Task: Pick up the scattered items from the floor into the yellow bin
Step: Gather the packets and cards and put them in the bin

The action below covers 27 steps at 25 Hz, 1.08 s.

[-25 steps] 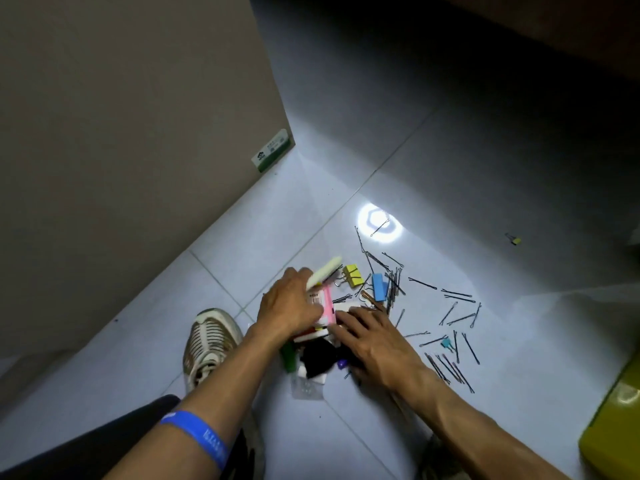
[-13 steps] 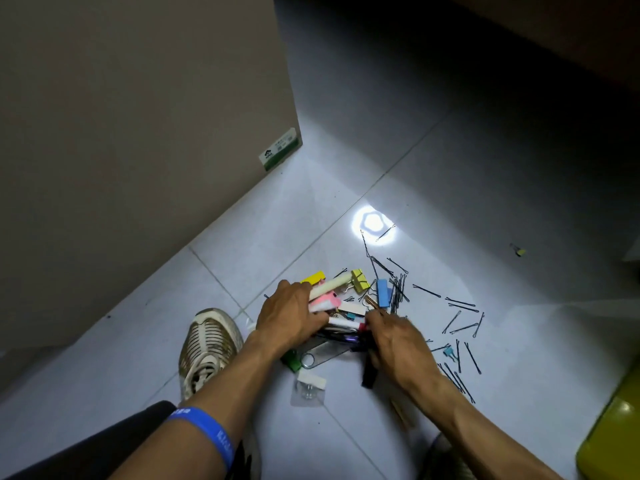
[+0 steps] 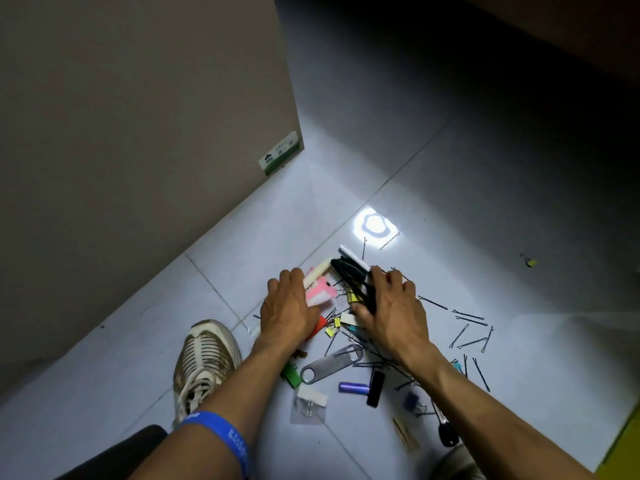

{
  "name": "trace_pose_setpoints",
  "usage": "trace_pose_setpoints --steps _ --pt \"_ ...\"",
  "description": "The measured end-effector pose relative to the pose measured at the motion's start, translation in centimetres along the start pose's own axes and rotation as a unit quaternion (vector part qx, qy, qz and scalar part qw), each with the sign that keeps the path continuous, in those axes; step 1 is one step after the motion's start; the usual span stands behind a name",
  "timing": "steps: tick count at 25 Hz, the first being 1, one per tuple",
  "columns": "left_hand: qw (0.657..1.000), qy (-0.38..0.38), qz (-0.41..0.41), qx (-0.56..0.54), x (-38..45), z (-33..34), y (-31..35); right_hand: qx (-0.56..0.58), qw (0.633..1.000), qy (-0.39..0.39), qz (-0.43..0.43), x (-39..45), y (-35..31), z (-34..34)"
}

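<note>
Small items lie scattered on the white tile floor. My left hand point(image 3: 289, 308) is closed around a bundle of pink, white and cream pieces point(image 3: 320, 287). My right hand point(image 3: 391, 306) grips a bunch of black items point(image 3: 349, 275) beside it. Below the hands lie a metal bottle opener point(image 3: 330, 362), a purple cylinder point(image 3: 353, 388), a black bar point(image 3: 375, 388), a green clip point(image 3: 291, 374) and yellow binder clips point(image 3: 332, 330). Several black hairpins point(image 3: 469, 327) spread to the right. Only a sliver of the yellow bin point(image 3: 621, 445) shows at the lower right edge.
A large cardboard box point(image 3: 138, 150) stands at the left, close to the pile. My shoe point(image 3: 204, 362) rests on the floor left of the items. A lone yellow clip point(image 3: 530, 261) lies far right. A lamp glare point(image 3: 373, 225) shines on the tile.
Both hands have lifted away from the floor and forward with their bundles, uncovering the bottle opener, purple cylinder and black bar. The right hand now holds black items.
</note>
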<state>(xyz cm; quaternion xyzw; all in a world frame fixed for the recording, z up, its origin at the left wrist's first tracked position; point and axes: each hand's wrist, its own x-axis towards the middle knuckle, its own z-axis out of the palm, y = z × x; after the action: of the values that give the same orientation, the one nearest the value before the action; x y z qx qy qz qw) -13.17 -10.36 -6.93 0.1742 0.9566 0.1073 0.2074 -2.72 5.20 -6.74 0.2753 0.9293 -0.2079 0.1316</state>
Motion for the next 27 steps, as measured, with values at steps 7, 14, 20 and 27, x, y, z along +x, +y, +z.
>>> trace_pose_setpoints --steps 7,14,20,27 --pt "0.999 0.017 0.002 0.032 1.1 0.4 0.2 -0.037 0.998 0.03 -0.042 1.6 -2.4 1.2" --pt "0.944 0.0 -0.105 -0.313 1.2 -1.2 1.9 0.388 0.917 0.038 0.077 2.4 0.1 0.3" --pt "0.828 -0.053 -0.217 -0.514 2.4 0.5 4.8 0.32 0.946 -0.048 0.031 5.1 -1.8 0.1" --pt "0.773 -0.081 -0.206 -0.594 2.2 -0.1 5.4 0.534 0.839 -0.032 0.105 2.5 -2.6 -0.9"
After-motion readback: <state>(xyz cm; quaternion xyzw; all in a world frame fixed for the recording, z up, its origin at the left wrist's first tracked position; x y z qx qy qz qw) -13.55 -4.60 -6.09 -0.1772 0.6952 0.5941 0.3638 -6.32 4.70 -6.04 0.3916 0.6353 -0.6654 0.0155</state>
